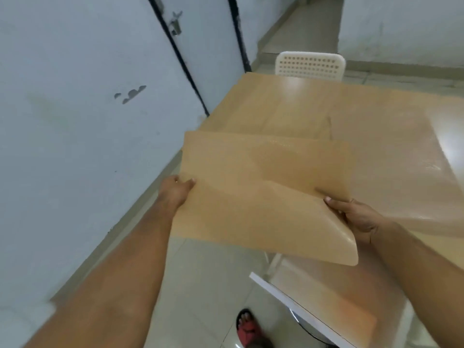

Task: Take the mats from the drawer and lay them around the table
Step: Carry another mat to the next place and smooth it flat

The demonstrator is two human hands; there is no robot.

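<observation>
Left hand (pixel 175 190) and right hand (pixel 356 216) pinch mat (pixel 251 197) edges above table (pixel 376 121).

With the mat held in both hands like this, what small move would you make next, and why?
Probably lower the tan mat flat onto the table nearest you: both the left hand and right hand hold it above the edge, its near corner drooping.

Pale scuffed wall (pixel 75 121), tiled floor (pixel 208 285), white perforated chair (pixel 310 65).
</observation>
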